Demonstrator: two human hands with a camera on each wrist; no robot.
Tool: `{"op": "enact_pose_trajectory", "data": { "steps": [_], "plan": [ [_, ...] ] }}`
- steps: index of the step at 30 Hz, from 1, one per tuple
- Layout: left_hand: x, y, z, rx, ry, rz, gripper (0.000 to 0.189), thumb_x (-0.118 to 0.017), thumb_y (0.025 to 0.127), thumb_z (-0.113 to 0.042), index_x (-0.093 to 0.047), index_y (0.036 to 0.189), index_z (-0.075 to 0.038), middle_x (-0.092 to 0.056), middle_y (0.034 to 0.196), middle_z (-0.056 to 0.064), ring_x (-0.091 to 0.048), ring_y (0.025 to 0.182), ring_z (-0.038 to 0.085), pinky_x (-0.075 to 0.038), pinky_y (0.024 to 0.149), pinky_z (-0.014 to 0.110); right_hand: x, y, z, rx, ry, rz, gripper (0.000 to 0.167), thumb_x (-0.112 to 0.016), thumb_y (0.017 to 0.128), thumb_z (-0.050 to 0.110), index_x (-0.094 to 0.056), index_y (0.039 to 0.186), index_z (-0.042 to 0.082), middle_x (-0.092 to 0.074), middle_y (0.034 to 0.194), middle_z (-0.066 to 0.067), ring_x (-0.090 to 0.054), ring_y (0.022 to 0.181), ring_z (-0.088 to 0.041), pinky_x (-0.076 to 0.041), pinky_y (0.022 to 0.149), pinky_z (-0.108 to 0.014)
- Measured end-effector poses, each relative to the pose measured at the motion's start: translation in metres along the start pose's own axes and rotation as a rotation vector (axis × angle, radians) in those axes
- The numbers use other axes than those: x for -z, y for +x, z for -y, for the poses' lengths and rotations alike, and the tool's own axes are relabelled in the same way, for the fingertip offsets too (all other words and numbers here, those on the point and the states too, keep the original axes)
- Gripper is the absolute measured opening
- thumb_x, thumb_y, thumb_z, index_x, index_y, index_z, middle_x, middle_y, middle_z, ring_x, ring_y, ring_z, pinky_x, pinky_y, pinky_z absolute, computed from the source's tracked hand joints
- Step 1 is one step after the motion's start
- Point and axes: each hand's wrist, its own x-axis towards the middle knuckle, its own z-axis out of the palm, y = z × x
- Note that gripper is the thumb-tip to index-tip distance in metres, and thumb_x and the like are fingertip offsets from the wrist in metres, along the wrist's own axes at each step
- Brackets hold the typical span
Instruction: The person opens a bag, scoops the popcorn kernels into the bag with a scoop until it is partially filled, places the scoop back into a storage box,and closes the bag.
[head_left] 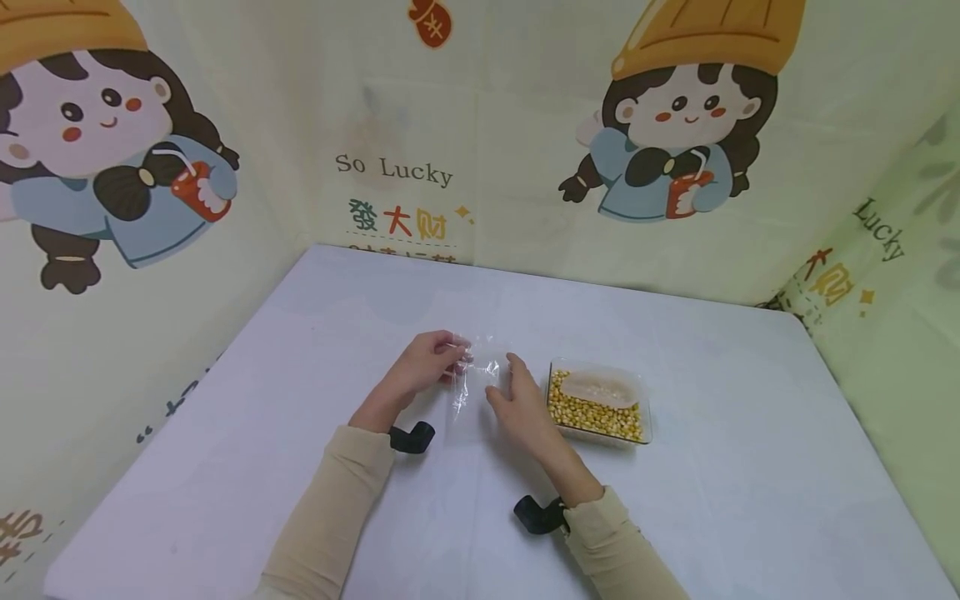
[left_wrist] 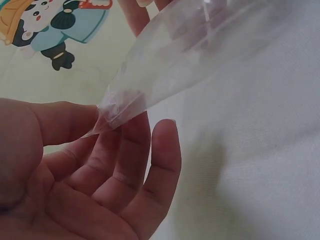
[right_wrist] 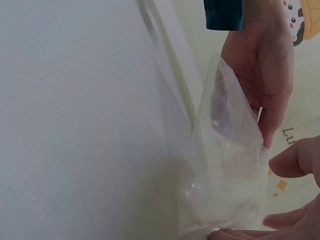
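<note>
1. A thin, clear plastic bag (head_left: 477, 383) is held over the desk's (head_left: 750, 467) middle, well in from its left and right edges. It is glossy and creased, with bright highlights, and one corner draws to a point.
2. The left hand's (head_left: 427, 362) grip is clamped on that corner, between thumb and fingers.
3. The right hand's (head_left: 525, 408) grip is apart, thumb and forefinger spread beside the bag.
4. Just beside, toward the desk's right edge, sits a clear rectangular container (head_left: 600, 438) of yellow kernels (head_left: 585, 414); a pale, translucent oblong piece (head_left: 598, 389) lies on them, toward the far edge.
</note>
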Motion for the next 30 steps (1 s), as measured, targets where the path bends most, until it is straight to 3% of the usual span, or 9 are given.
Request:
{"op": "enact_pose_trajectory", "data": {
  "steps": [7,14,20,25,30],
  "plan": [
    [0.002,-0.001,-0.004,-0.063,-0.061,0.034,0.023,-0.054,0.102,-0.016,-0.059,0.121,-0.004,-0.070,0.117,0.016,-0.069,0.095,0.021,-0.058,0.079,0.031,0.001,0.001,0.005,0.068,0.142,-0.128,0.055,-0.050,0.097,0.004,-0.032,0.149,-0.002,-0.046,0.142,-0.025,-0.054,0.125,-0.038,-0.049,0.101,-0.050],
    [0.005,-0.006,-0.016,-0.168,-0.078,0.066,0.028,-0.055,0.102,-0.020,-0.058,0.126,-0.005,-0.067,0.123,0.016,-0.067,0.110,0.032,-0.057,0.090,0.037,0.012,0.002,0.014,0.116,0.219,-0.211,0.055,-0.050,0.097,-0.001,-0.032,0.149,0.006,-0.050,0.132,-0.019,-0.057,0.112,-0.028,-0.052,0.093,-0.041],
    [0.007,-0.014,-0.028,-0.259,-0.070,0.074,0.026,-0.055,0.103,-0.020,-0.059,0.126,-0.011,-0.064,0.125,0.017,-0.066,0.110,0.029,-0.057,0.089,0.034,0.019,0.003,0.017,0.119,0.238,-0.224,0.062,-0.052,0.097,-0.001,-0.027,0.152,0.015,-0.058,0.117,-0.013,-0.061,0.101,-0.023,-0.052,0.082,-0.022],
    [0.006,-0.018,-0.036,-0.331,-0.021,0.068,0.029,-0.060,0.100,-0.026,-0.060,0.125,-0.010,-0.066,0.122,0.015,-0.066,0.108,0.032,-0.058,0.087,0.036,0.023,0.005,0.017,0.135,0.254,-0.225,0.066,-0.055,0.095,-0.005,-0.028,0.152,0.013,-0.061,0.108,-0.014,-0.064,0.093,-0.024,-0.052,0.075,-0.017],
    [0.002,-0.021,-0.046,-0.367,0.124,-0.013,0.025,-0.064,0.097,-0.034,-0.066,0.117,-0.017,-0.070,0.109,0.002,-0.068,0.098,0.022,-0.057,0.085,0.037,0.028,0.008,0.018,0.178,0.221,-0.227,0.060,-0.055,0.093,-0.007,-0.035,0.148,0.008,-0.063,0.102,-0.013,-0.064,0.090,-0.023,-0.051,0.078,-0.019]
  ]
}}
